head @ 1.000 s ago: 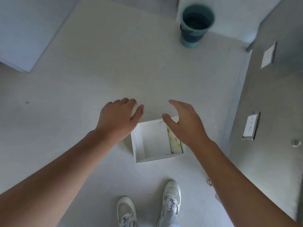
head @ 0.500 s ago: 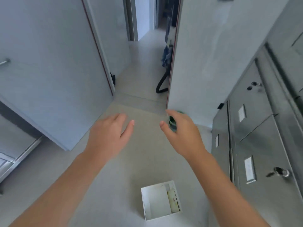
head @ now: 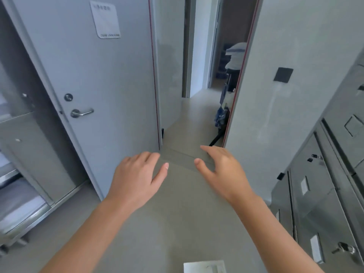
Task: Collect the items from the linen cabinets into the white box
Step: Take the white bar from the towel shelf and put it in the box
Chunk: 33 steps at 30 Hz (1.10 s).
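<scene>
The white box (head: 204, 267) sits on the floor at the bottom edge of the head view, only its far rim showing. My left hand (head: 136, 178) and my right hand (head: 222, 170) are held out in front of me above the floor, palms down, fingers apart, both holding nothing. Grey metal linen cabinets (head: 323, 203) with label plates and a key in one door line the right side. Another cabinet (head: 21, 174) with shelves stands at the far left.
A grey door (head: 102, 91) with a lever handle and a paper notice stands open on the left. Between it and the right wall (head: 285, 95) a doorway leads to a corridor, where a cart with blue items (head: 224, 107) is parked.
The view has tilted up from the floor to the doorway. The white box slid from between my hands to the bottom edge. Both hands stayed open and lifted away from it.
</scene>
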Available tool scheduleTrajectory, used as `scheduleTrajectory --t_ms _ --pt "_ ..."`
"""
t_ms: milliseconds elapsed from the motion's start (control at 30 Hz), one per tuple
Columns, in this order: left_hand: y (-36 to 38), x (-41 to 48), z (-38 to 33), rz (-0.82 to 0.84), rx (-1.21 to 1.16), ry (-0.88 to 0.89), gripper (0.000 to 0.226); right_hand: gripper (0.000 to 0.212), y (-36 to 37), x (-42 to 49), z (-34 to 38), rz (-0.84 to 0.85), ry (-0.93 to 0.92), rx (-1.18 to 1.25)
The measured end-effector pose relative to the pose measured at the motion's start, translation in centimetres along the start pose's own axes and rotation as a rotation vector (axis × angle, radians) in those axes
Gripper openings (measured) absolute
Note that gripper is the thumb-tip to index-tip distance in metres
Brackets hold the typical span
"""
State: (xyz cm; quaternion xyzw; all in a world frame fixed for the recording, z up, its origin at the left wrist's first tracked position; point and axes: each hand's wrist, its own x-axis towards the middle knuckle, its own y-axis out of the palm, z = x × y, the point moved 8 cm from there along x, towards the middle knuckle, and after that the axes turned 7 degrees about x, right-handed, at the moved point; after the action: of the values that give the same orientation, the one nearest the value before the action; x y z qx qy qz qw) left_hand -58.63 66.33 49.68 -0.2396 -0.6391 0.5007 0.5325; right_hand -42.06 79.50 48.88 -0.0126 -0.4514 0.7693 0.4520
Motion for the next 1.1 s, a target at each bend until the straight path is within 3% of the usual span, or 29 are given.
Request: scheduleTrajectory --t_ms 300,500,700,900,1100 --pt "-5.9 -7.3 12.0 -0.005 0.118 -0.36 0.052 0.052 9.3 3.1 12.0 0.203 -0.273 0.117" --pt "-10.2 -17.1 16.8 0.036 0.274 -0.748 0.058 0.054 16.7 1.3 21.5 0.453 -0.519 0.3" --pt "-15.6 -29.4 14.8 0.085 0.436 -1.072 0.056 0.048 21.1 -7.7 30.0 0.733 -0.796 0.47" --pt "-22.1 -41.4 8.5 0.109 0.613 -1.383 0.052 0.051 20.4 -19.4 36.6 0.939 -1.003 0.611" --pt "-27.4 -48.5 3.9 0.048 0.741 -1.553 0.054 0.052 17.2 -26.9 41.8 1.016 -1.137 0.711"
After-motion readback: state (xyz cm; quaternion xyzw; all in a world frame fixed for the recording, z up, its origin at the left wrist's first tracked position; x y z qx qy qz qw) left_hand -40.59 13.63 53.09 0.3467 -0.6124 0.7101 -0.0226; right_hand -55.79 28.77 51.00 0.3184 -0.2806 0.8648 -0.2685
